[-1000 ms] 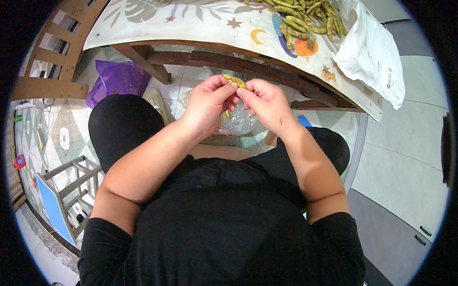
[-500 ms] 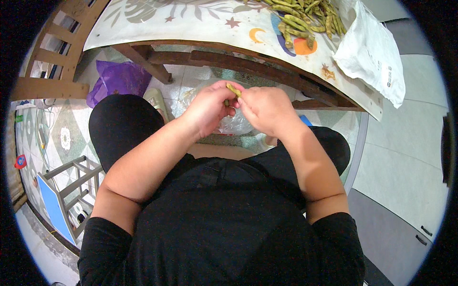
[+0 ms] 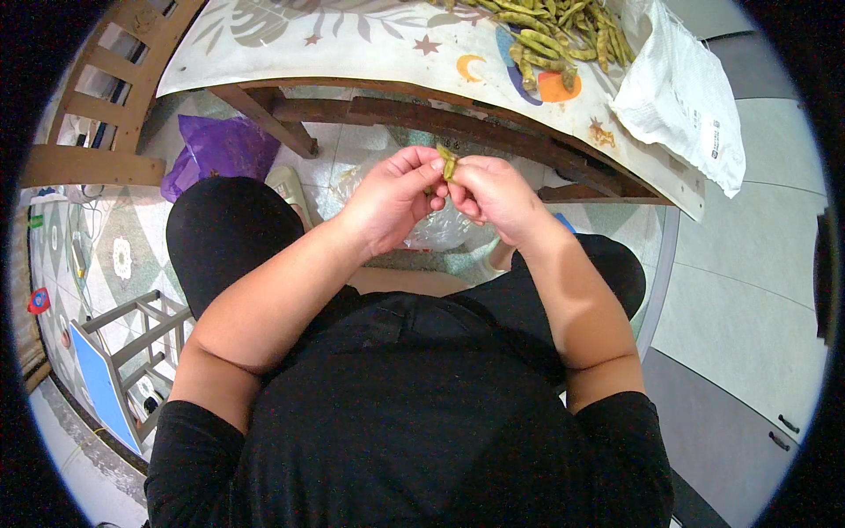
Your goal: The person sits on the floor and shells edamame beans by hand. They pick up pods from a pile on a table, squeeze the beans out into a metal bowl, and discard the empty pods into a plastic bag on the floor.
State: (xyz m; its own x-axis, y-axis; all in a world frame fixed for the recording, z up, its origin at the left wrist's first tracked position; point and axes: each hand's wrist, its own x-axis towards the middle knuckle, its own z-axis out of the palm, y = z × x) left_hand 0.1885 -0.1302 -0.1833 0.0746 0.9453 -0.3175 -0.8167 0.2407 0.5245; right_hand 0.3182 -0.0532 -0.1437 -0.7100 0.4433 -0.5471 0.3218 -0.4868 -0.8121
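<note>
Between my hands, over the gap between my knees, is a yellow-green bean pod [image 3: 448,164]. My left hand [image 3: 393,195] pinches it from the left with thumb and fingers. From the right, my right hand [image 3: 495,195] closes thumb and fingers on the same pod. Something small and green partly shows under the left fingers, too hidden to make out. Below my hands a clear plastic bag [image 3: 437,231] lies on the floor, partly covered by them. A heap of similar pods [image 3: 563,33] rests on the table ahead.
The low wooden table has a patterned white cover [image 3: 352,55]. A white sack [image 3: 678,110] hangs over its right corner. A purple bag [image 3: 220,151] sits on the floor at left, near a slatted wooden chair [image 3: 92,163] and a blue-topped stool [image 3: 107,380]. Pale cabinets [image 3: 744,273] stand at right.
The pod has turned more upright and moved slightly right between my fingers. My right hand has rotated, so its curled fingers now show underneath.
</note>
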